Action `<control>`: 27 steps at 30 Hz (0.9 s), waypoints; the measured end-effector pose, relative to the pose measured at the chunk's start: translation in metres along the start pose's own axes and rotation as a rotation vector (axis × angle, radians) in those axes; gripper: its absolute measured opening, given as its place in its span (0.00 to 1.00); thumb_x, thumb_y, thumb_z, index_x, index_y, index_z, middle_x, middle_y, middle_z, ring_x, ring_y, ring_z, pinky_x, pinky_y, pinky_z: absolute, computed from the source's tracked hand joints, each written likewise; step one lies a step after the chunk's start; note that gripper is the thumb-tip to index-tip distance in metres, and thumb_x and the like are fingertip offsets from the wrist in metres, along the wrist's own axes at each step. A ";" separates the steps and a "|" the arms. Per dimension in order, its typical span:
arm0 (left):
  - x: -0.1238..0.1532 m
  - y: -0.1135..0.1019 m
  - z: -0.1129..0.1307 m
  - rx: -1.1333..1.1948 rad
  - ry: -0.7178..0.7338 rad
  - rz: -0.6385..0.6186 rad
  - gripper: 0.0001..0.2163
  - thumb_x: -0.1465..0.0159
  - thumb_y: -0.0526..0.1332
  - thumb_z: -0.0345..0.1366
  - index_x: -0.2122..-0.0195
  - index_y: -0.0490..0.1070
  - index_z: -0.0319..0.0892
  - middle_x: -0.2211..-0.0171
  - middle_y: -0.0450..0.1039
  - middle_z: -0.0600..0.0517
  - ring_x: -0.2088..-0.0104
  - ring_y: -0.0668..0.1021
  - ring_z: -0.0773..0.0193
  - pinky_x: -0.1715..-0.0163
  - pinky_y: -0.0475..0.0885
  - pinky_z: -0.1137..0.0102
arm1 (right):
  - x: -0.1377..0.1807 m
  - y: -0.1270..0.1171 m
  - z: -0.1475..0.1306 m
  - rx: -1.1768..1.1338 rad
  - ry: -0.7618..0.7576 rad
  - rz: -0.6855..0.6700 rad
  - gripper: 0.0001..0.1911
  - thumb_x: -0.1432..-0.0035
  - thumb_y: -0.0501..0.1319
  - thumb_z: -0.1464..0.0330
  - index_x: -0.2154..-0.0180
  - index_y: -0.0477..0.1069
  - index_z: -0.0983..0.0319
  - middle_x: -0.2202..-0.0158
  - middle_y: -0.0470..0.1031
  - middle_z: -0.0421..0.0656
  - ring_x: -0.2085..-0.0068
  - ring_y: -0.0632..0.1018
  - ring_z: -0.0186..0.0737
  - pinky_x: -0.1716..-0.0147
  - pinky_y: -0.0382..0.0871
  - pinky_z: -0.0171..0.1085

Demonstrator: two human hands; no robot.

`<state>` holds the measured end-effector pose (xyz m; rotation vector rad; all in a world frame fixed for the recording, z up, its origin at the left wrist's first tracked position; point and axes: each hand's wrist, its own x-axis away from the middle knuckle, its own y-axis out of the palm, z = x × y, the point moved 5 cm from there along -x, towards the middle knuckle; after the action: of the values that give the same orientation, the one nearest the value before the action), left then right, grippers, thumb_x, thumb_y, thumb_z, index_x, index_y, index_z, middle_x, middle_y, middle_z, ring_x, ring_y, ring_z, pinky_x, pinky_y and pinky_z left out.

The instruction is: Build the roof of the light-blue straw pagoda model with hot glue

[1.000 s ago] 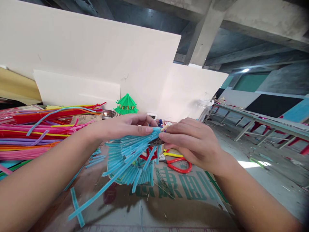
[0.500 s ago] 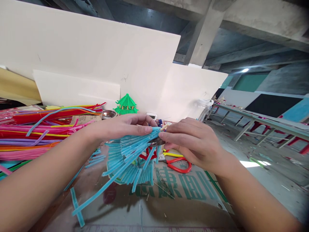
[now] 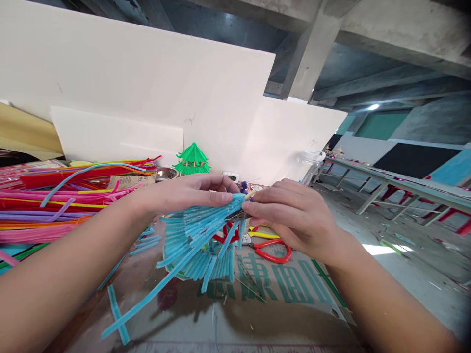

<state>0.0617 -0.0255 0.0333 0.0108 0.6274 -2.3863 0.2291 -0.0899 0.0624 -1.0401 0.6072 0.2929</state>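
A fan-shaped bundle of light blue pipe cleaners (image 3: 198, 235) hangs over the table, its strands spreading down and to the left. My left hand (image 3: 187, 192) grips its narrow top end from the left, thumb pressed on the strands. My right hand (image 3: 292, 215) is closed at the same tip from the right, pinching a small dark metal tool (image 3: 235, 214) against the bundle beside a thin wooden stick (image 3: 251, 194). One long blue strand (image 3: 147, 296) trails down towards the front left.
A heap of multicoloured pipe cleaners (image 3: 55, 201) lies at the left. Red-handled pliers (image 3: 270, 250) rest under my right hand on printed cardboard (image 3: 279, 294). A green pipe-cleaner pagoda (image 3: 192, 159) stands before white boards (image 3: 147, 88). Long work tables (image 3: 397, 189) stretch away at the right.
Both hands stay at the bundle's tip. The long trailing blue strand has swung slightly at its lower end.
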 end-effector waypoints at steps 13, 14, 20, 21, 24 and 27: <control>0.000 0.001 -0.001 0.032 -0.011 0.000 0.13 0.36 0.58 0.47 0.54 0.69 0.47 0.55 0.70 0.53 0.54 0.72 0.61 0.56 0.69 0.70 | -0.001 -0.001 0.000 0.027 -0.012 -0.004 0.09 0.36 0.56 0.71 0.56 0.71 0.62 0.63 0.77 0.46 0.62 0.76 0.38 0.64 0.68 0.38; 0.000 0.001 -0.001 0.026 -0.010 0.002 0.13 0.36 0.58 0.47 0.54 0.69 0.47 0.55 0.70 0.53 0.54 0.72 0.61 0.56 0.69 0.70 | -0.001 -0.001 0.000 0.025 -0.011 -0.001 0.09 0.36 0.56 0.71 0.56 0.71 0.62 0.63 0.78 0.46 0.62 0.76 0.38 0.64 0.68 0.38; 0.000 0.001 -0.001 0.025 -0.013 0.009 0.13 0.36 0.59 0.46 0.54 0.69 0.47 0.55 0.71 0.53 0.54 0.73 0.61 0.57 0.69 0.70 | 0.000 -0.001 -0.001 0.012 -0.010 0.018 0.09 0.36 0.55 0.72 0.57 0.72 0.63 0.65 0.77 0.46 0.64 0.76 0.38 0.66 0.68 0.37; 0.000 0.001 -0.001 0.032 -0.014 0.012 0.13 0.36 0.59 0.46 0.54 0.69 0.47 0.55 0.71 0.53 0.54 0.73 0.61 0.57 0.69 0.70 | 0.000 -0.002 -0.001 0.009 -0.006 0.018 0.08 0.36 0.56 0.72 0.57 0.72 0.62 0.64 0.77 0.46 0.63 0.76 0.38 0.65 0.69 0.37; 0.000 0.000 -0.003 0.073 -0.027 0.025 0.12 0.36 0.59 0.46 0.55 0.70 0.48 0.56 0.71 0.54 0.54 0.74 0.61 0.57 0.70 0.70 | 0.000 -0.005 0.001 -0.022 0.037 0.038 0.10 0.38 0.59 0.70 0.55 0.72 0.62 0.62 0.77 0.47 0.61 0.77 0.39 0.63 0.70 0.37; 0.002 -0.001 -0.006 0.111 -0.044 0.033 0.12 0.37 0.60 0.45 0.55 0.70 0.48 0.55 0.72 0.54 0.54 0.74 0.61 0.57 0.70 0.70 | 0.002 -0.008 0.004 -0.041 0.091 0.072 0.11 0.39 0.61 0.70 0.53 0.71 0.62 0.62 0.77 0.47 0.60 0.77 0.40 0.63 0.70 0.37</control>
<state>0.0590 -0.0235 0.0283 0.0162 0.4705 -2.3799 0.2359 -0.0902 0.0684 -1.0769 0.7242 0.3231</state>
